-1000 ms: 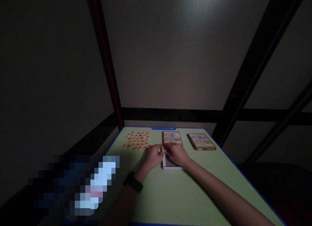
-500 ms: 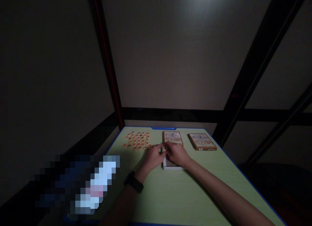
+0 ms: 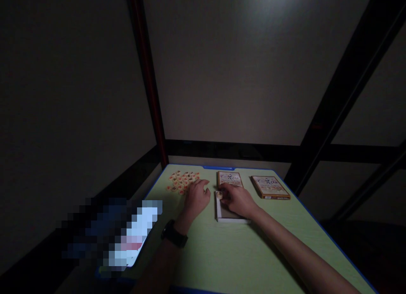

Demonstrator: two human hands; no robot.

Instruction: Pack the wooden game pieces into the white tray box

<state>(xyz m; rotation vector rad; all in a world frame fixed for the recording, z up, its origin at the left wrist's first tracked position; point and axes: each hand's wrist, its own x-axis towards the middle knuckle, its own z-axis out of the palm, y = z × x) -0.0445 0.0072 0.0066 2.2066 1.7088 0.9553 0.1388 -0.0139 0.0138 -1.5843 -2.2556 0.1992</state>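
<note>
My right hand (image 3: 238, 201) pinches a round Chinese chess piece (image 3: 219, 194) with dark writing at the far left corner of an open white-walled box (image 3: 233, 220). The hand hides much of the box's brown inside. My left hand (image 3: 197, 197) hovers left of the box, fingers curved and apart, with nothing visible in it. Just beyond its fingers, several more Chinese chess pieces (image 3: 182, 181), marked in red and black, lie together on the table's far left. The left hand covers some of them.
A printed box lid (image 3: 230, 178) lies behind the open box. To its right is a similar printed box (image 3: 270, 187). All rest on a light green table (image 3: 209, 256) with a blue edge. A bright blurred-out patch (image 3: 142, 226) is at the table's left side.
My left hand has drawn away from the right hand toward the left and opened. The right hand stays at the box's corner with the piece. The view has shifted slightly.
</note>
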